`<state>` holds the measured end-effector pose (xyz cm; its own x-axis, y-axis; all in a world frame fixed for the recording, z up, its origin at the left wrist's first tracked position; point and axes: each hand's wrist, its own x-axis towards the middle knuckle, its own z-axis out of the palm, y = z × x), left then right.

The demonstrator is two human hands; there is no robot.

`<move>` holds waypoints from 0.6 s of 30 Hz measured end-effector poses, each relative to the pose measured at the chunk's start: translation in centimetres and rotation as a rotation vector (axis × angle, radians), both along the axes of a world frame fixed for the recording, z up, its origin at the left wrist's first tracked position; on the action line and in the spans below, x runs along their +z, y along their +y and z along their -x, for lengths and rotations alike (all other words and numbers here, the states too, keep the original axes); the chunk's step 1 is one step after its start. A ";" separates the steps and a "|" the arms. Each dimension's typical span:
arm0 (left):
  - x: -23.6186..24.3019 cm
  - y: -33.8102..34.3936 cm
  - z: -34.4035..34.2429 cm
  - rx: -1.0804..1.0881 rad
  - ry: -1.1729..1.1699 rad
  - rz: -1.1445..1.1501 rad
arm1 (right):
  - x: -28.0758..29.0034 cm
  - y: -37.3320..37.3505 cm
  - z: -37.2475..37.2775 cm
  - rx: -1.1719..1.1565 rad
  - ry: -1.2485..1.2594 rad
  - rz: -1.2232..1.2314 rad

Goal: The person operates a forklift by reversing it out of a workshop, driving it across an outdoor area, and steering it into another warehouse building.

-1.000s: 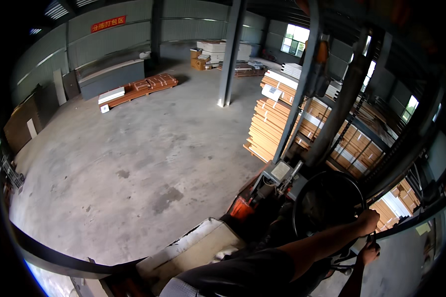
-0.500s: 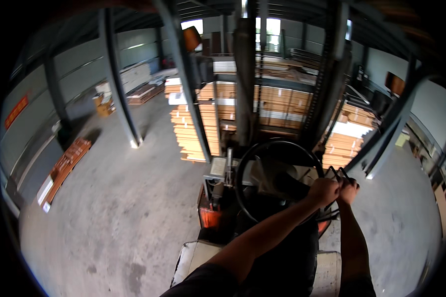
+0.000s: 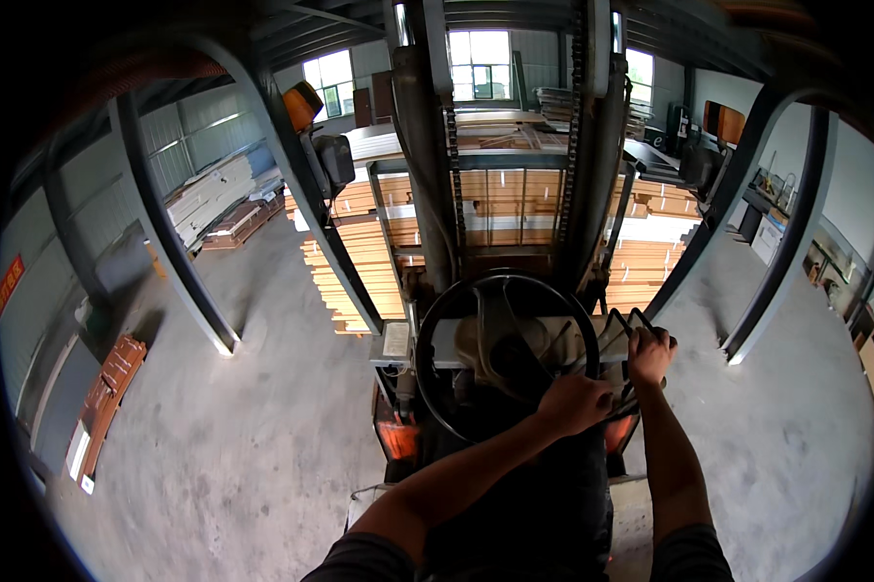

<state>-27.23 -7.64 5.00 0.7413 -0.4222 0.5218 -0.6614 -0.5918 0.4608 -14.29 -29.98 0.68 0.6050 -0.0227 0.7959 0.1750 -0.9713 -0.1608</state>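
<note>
A black steering wheel (image 3: 424, 351) of a forklift stands in front of me. My left hand (image 3: 575, 403) is closed around the lower right of its rim. To the right of the wheel, my right hand (image 3: 652, 355) is curled over the dark control levers (image 3: 613, 327), with the fingertips partly hidden. Beyond the wheel rises the forklift's mast (image 3: 423, 175) with its chains. Behind the mast sits a large load of stacked orange-brown boards (image 3: 517, 194), with white layers among them.
Slanted cab posts (image 3: 306, 199) frame both sides, with an orange lamp (image 3: 302, 105) at the left. A building column (image 3: 170, 228) stands on the grey floor (image 3: 233, 436). Reddish-brown planks (image 3: 112, 388) lie at the far left; pale panels (image 3: 209, 194) rest by the wall.
The view has swung, so the wheel and load appear farther left. My left hand has moved down the right side of the rim, away from my right hand, which stays at the levers.
</note>
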 end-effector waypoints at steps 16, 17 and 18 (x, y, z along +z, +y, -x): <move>3.7 -3.4 -10.0 0.120 -0.241 0.179 | 0.5 -0.3 1.0 -0.017 0.050 0.000; 4.3 -2.9 -10.7 0.162 -0.263 0.146 | 0.2 -0.3 1.2 -0.021 0.069 -0.014; 4.7 -2.7 -11.4 0.179 -0.270 0.150 | 0.1 -0.2 1.5 -0.004 0.063 -0.007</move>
<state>-15.84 -10.36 9.72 0.6232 -0.2013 0.7557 -0.6631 -0.6484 0.3741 -15.82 -30.22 0.82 0.6537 -0.0308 0.7561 0.1608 -0.9707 -0.1785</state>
